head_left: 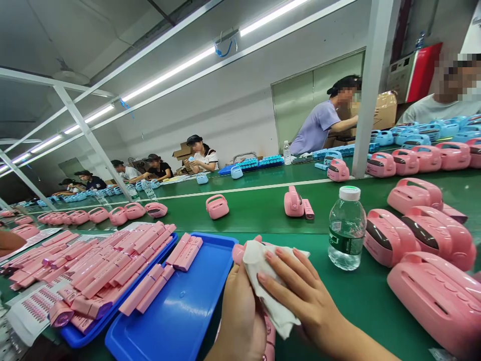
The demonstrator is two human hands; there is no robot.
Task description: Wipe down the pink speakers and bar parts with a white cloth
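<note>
My left hand [244, 316] is wrapped round a pink plastic item [238, 253], of which only a rounded end and a bit of the upper edge show. A white cloth [259, 260] covers most of it. Over the cloth lies my right hand [300, 286], its fingers pressing it against the pink item. Under my hands another pink piece [269, 338] is partly visible on the green surface. Left of my hands is a blue tray [176, 311] with several pink bar-shaped pieces [186, 252] at its far end and left edge.
Another blue tray [84, 337] is heaped with pink bars [112, 260]. On the right stand a water bottle [347, 228] and several pink handled speakers [436, 296]. Pink units [217, 206] sit along the green belt [251, 200]. Co-workers [319, 125] sit across it, beside blue units [409, 133].
</note>
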